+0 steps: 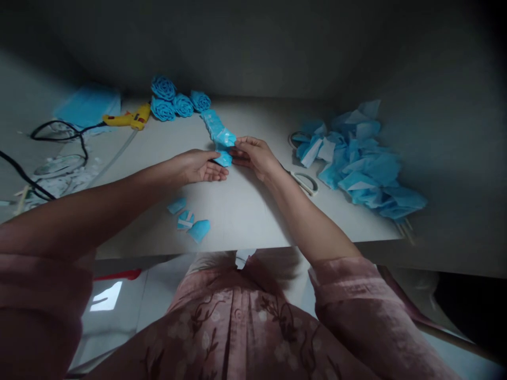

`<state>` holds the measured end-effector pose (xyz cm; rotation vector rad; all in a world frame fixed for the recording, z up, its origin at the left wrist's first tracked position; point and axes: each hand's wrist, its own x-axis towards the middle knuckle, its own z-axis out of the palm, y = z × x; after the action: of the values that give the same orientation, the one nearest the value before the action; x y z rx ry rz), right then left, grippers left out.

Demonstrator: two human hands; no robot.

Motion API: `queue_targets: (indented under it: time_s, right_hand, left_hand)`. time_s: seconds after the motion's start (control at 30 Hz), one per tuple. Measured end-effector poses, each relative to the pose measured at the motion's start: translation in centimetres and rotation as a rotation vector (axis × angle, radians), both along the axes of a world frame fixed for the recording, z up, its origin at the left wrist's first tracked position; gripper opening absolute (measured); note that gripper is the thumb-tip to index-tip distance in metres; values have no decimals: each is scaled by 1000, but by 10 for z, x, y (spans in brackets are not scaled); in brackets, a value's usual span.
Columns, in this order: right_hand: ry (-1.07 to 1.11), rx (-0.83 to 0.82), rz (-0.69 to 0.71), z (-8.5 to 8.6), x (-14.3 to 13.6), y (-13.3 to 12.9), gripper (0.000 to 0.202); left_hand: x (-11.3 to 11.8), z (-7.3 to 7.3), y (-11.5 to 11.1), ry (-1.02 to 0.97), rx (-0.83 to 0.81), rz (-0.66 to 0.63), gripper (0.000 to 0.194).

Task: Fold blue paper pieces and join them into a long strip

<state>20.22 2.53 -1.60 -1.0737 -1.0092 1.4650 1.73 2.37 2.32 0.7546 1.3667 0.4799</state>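
A strip of overlapping light-blue pieces (216,126) runs from the blue rolled flowers (183,105) toward my hands, with shiny spots on it. My left hand (202,166) pinches a blue piece (224,158) at the strip's near end between thumb and fingers. From the other side, the fingertips of my right hand (253,154) are closed on the strip's edge. Whether the near piece is joined to the strip I cannot tell. Closer to the table's front lie a few loose cut blue pieces (199,230), some with white bands.
A yellow glue gun (137,117) with a black cord lies left of the flowers, near flat blue sheets (89,105) and white scraps (69,177). At right, a crumpled blue heap (364,158) covers part of the scissors (307,183). The table (245,221) ends before my lap.
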Motion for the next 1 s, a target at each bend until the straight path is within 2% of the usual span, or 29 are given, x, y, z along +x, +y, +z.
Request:
queue_targets:
  time_s: [0.1, 0.2, 0.3, 0.37, 0.47, 0.57, 0.77, 1.0]
  right_hand:
    - [-141, 186, -66, 9, 7, 3, 11]
    - [-281, 406, -69, 30, 17, 3, 18]
    - [-388, 474, 101, 48, 30, -3, 17]
    - [-456, 454, 229, 52, 38, -10, 19]
    - [-467, 374, 341, 43, 43, -22, 22]
    - [-422, 321, 356, 32, 40, -28, 30]
    - [-345, 381, 243, 29, 27, -19, 32]
    - [-335, 373, 127, 10, 23, -14, 28]
  left_hand:
    - [8, 1, 0, -65, 67, 61, 27]
    - [12, 0, -1, -242, 160, 172, 23]
    - [16, -3, -2, -420, 244, 240, 25]
    - [17, -8, -4, -513, 287, 223, 28]
    - [16, -17, -7, -577, 318, 137, 23]
    - [14, -22, -8, -601, 337, 86, 12]
    - [16, -22, -7, -607, 332, 249, 18]
    - [16, -22, -11, -601, 301, 236, 6]
